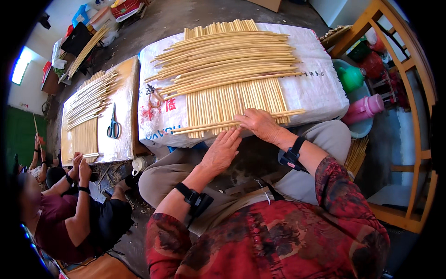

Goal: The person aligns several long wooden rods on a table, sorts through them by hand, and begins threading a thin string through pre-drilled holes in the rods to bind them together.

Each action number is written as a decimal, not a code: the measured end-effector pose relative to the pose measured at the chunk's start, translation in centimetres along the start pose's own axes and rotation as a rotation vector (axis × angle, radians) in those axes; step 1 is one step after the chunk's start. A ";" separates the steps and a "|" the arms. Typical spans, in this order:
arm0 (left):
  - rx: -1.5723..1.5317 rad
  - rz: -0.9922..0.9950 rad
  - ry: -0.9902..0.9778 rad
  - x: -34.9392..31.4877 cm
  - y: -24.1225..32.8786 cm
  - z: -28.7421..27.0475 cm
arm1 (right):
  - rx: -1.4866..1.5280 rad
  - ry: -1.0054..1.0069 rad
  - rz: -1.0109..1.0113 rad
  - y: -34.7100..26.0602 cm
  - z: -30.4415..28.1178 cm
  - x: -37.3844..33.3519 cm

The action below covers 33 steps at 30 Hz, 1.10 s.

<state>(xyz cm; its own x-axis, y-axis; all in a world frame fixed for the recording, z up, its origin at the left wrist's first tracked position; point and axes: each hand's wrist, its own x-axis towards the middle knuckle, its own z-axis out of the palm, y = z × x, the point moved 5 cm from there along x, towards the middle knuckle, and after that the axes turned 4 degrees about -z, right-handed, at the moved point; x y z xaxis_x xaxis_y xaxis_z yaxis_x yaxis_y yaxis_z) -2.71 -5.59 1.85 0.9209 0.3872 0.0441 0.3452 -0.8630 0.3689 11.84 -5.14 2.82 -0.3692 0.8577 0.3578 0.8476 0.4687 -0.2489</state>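
A mat of pale yellow stalks [232,103], laid side by side, lies on the white woven covering [316,93] of the table before me. Two thin stalks [204,127] run crosswise over the mat's near edge. My right hand [261,124] is closed on them near the middle, thumb and fingers bent. Just left of it, my left hand [221,151] has its fingers stretched, with the tips touching the mat's near edge under the crosswise stalks. Farther back, a thick row of loose stalks [227,56] lies across the mat.
Scissors [155,97] lie left of the mat. At the left table [123,83], a co-worker [62,209] handles another stalk mat [85,135]; dark scissors [113,123] lie beside it. On my right stand a basin with a green bottle [350,76], a pink container [364,108] and a wooden frame [413,93].
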 end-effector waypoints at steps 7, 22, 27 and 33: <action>-0.039 0.030 -0.036 0.4 -0.2 0.0 | 0.007 0.031 -0.002 0.2 -0.2 -0.6; -0.109 -0.009 -0.076 0.9 -0.2 -0.4 | 0.013 0.068 0.045 0.4 0.1 -1.3; -0.207 -0.001 -0.048 1.1 -0.3 -1.2 | -0.009 0.035 0.063 0.6 0.5 -1.3; -0.398 -0.028 0.109 1.4 -1.3 -2.9 | 0.050 0.036 0.045 0.2 -0.2 -0.8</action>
<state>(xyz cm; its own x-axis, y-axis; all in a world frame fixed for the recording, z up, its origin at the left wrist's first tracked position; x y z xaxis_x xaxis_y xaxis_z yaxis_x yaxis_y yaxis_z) -2.38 -3.02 4.09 0.8801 0.4595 0.1194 0.2533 -0.6672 0.7005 12.43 -5.80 2.67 -0.3162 0.8704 0.3773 0.8428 0.4403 -0.3094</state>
